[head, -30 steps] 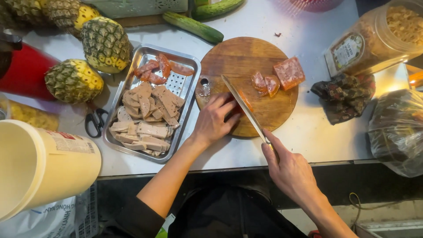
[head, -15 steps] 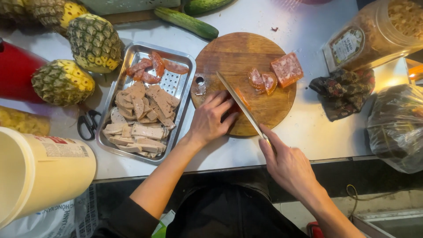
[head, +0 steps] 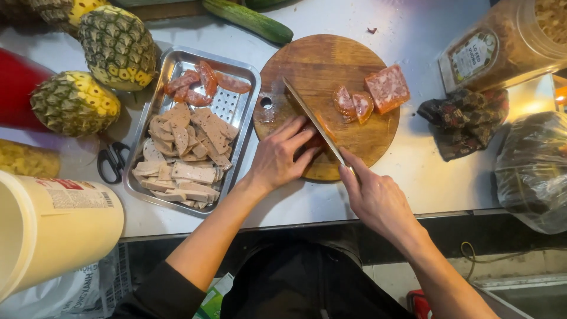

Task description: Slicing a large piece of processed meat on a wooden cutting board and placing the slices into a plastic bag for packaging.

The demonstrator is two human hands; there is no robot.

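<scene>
While the right hand (head: 378, 198) grips a knife (head: 313, 121) angled over the round wooden board (head: 319, 65) | left hand (head: 280, 156), fingers curled, pins a reddish meat piece (head: 316, 142) beside the blade | steel tray (head: 245, 71) of slices left | cream tub (head: 56, 224), white label, near-left | brown jar (head: 508, 41), green-rimmed label, far-right.

On a round wooden cutting board (head: 331, 65), the left hand (head: 280, 159) presses down on a piece of reddish sausage (head: 316, 142), mostly hidden under its fingers. The right hand (head: 375, 198) grips the handle of a long knife (head: 313, 121), whose blade lies against the sausage beside the left fingertips. Cut sausage slices (head: 352, 103) and a block of pink terrine (head: 387, 88) lie further along the board. A steel tray (head: 245, 109) of sliced meats sits just left, near two pineapples (head: 97, 77).
</scene>
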